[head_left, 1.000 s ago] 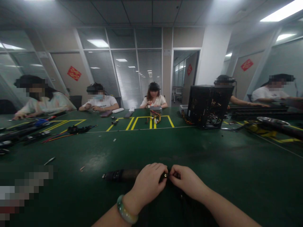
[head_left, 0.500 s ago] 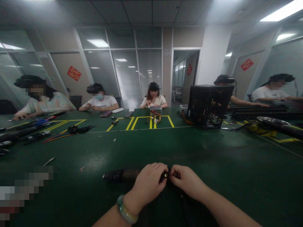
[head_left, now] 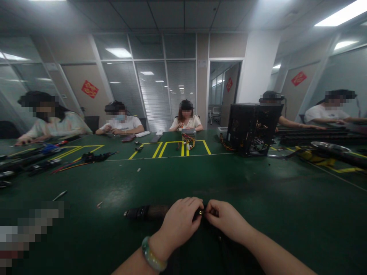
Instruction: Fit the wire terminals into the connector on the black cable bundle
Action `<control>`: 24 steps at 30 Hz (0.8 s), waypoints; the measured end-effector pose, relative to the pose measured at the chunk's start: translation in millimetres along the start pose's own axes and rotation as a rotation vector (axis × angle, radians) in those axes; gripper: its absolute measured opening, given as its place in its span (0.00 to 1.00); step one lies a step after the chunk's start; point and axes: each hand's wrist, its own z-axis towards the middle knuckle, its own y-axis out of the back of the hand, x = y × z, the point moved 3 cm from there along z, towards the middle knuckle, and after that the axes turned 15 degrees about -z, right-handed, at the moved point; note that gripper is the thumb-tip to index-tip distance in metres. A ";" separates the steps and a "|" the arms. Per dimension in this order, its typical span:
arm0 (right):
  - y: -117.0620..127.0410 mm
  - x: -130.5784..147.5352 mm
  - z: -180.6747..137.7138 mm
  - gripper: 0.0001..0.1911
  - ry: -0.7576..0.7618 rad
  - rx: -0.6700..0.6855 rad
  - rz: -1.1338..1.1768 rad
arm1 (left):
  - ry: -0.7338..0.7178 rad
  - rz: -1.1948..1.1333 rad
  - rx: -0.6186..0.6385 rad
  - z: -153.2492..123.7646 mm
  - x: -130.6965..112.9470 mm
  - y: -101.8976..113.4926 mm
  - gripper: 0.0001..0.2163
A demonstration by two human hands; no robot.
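A dark, tube-like object (head_left: 156, 212) with ribbed collars and a small metal tip at its left end lies across the green table in front of me. My left hand (head_left: 183, 218) is wrapped over its right part, palm down, hiding much of it. A small gold-coloured metal fitting (head_left: 201, 212) shows beside the left fingertips. My right hand (head_left: 220, 214) is closed in a pinch just right of that fitting; whatever lies between its fingertips is hidden. Dark parts below the wrists are too dim to make out.
A black computer case (head_left: 248, 130) stands at the back right, near a power supply with cables (head_left: 188, 134). Bundled wires (head_left: 91, 156) and dark gear (head_left: 25, 160) lie at left. A thin silver rod (head_left: 60, 195) is nearer me. Several people sit around the table.
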 end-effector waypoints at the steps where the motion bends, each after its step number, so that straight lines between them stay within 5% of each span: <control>1: -0.4 -0.4 0.1 0.04 0.001 -0.002 -0.003 | 0.007 -0.002 -0.009 -0.2 0.4 -0.2 0.11; 24: 1.7 2.9 0.5 0.05 -0.010 0.000 -0.032 | -0.017 -0.008 0.016 0.4 -0.8 -0.1 0.05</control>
